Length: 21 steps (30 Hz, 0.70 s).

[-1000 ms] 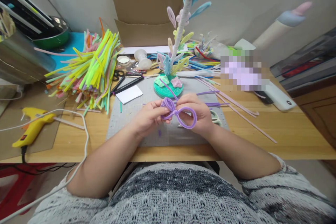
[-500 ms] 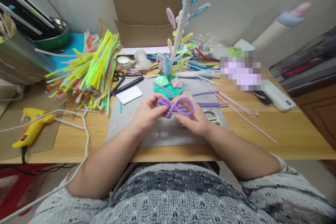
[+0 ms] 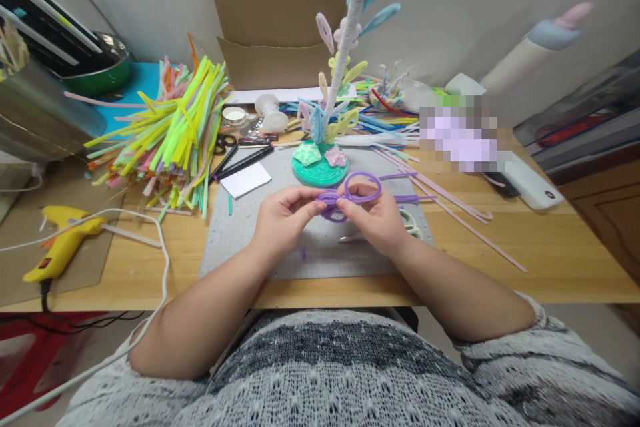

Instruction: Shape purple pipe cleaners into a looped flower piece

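Halfway shaped, judging by one finished loop and untwisted tails: purple pipe cleaner [image 3: 356,191] held just above grey mat [image 3: 250,240] on tabletop [image 3: 550,260], near teal-based tree [image 3: 323,167]. Pinched at the crossing by left hand [image 3: 283,213] and right hand [image 3: 380,217] fingers. Lying roughly left-right, loop pointing right and away.

Two hands [image 3: 330,217], one glue gun [image 3: 63,245], one scissors [image 3: 226,143], one cardboard box [image 3: 280,10].
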Motion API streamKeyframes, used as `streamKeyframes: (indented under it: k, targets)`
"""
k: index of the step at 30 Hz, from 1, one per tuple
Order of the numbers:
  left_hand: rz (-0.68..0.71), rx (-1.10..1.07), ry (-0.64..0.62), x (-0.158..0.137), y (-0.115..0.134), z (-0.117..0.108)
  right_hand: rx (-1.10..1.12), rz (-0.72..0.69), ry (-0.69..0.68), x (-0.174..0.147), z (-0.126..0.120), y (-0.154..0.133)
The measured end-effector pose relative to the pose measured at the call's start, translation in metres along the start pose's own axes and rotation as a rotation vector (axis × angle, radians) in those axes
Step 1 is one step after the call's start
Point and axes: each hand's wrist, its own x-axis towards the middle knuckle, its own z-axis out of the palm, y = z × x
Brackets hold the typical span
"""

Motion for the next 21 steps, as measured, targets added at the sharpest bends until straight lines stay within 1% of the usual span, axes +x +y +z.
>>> streamKeyframes:
  k: [5,11,14,18,21]
  targets:
    - [-0.085,0.01,0.058,0.0021,-0.0018,-0.0028,-0.056,-0.031,-0.019,0.0017,-0.0005,-0.0021]
    - [-0.16,-0.042,0.059,0.0034,-0.0018,-0.0031,-0.157,-0.045,0.004,0.0003,0.0,0.0005]
    - [-0.153,-0.021,0.061,0.0036,-0.0007,-0.0025,-0.153,-0.026,0.038,-0.0006,0.0013,0.0015]
    - [-0.084,0.04,0.095,0.0026,0.0007,-0.0014,-0.081,0.053,0.073,-0.0013,0.0033,0.0021]
    - [-0.091,0.01,0.073,0.0025,0.0003,-0.0007,-0.054,0.096,0.07,-0.002,0.0041,0.003]
